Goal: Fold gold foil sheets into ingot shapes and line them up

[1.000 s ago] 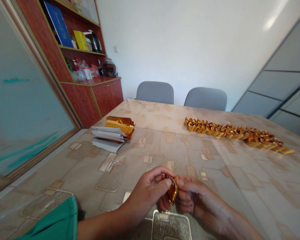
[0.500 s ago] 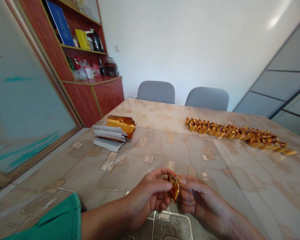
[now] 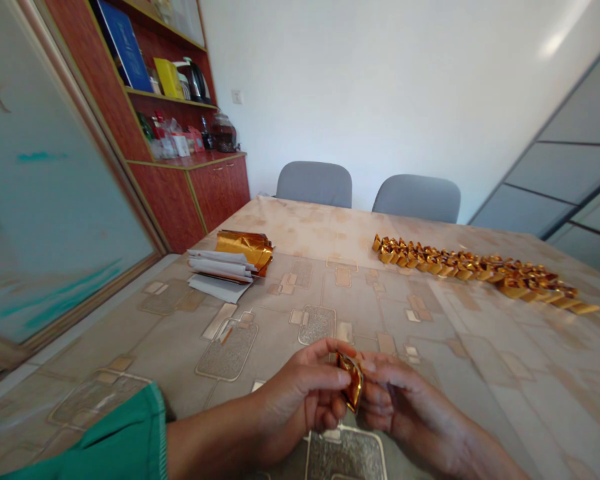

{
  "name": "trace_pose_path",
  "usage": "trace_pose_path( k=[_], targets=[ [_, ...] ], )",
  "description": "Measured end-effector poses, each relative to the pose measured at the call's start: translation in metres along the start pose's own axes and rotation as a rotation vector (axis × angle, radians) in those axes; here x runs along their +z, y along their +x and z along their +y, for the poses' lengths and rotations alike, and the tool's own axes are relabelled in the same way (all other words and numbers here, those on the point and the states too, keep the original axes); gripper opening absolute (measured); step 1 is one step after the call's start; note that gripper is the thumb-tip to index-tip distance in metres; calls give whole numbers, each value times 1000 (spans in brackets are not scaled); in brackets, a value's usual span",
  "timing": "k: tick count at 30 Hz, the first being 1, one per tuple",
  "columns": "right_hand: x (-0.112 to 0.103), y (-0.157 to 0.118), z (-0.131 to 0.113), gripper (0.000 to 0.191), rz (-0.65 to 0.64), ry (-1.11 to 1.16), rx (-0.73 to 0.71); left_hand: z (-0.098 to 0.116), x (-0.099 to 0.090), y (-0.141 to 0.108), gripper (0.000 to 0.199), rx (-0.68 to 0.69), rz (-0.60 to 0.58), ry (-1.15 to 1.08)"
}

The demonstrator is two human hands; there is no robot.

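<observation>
A patterned tablecloth [image 3: 455, 380] lies open between its near edge and a long row of folded gold-foil ingots [image 3: 480, 273]. Near that edge, the left hand [image 3: 300, 393] and right hand [image 3: 400, 400] pinch a small gold-foil piece [image 3: 351, 381] between their fingers. Gold foil sheets [image 3: 245, 248] and white paper slips [image 3: 220, 270] lie well off to the left.

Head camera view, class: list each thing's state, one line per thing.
left hand: fingers curled, holding the folded gold foil piece
right hand: fingers curled, holding it from the other side
folded gold foil piece: creased, held between both hands
row of folded gold foil pieces: lying in a long line
white papers: stacked unevenly
gold foil sheets: curled, lying on the white papers
cabinet doors: shut
two grey chairs: pushed in
</observation>
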State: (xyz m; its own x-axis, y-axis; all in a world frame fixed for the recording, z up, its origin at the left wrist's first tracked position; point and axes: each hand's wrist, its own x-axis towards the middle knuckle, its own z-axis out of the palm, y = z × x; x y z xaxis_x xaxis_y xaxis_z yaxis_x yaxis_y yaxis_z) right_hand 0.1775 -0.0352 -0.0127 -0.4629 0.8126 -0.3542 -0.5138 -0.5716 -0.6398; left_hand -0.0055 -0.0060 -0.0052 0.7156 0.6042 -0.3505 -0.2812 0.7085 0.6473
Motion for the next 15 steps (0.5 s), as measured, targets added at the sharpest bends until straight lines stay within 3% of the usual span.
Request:
trace_pose_path(
  k=[8,15],
  targets=[
    [-1,3,5,26,-16,-154,-36,0,12,-2,35,101,171,293],
    [-1,2,1,23,56,-56,7,2,9,0,34,151,138,330]
  ],
)
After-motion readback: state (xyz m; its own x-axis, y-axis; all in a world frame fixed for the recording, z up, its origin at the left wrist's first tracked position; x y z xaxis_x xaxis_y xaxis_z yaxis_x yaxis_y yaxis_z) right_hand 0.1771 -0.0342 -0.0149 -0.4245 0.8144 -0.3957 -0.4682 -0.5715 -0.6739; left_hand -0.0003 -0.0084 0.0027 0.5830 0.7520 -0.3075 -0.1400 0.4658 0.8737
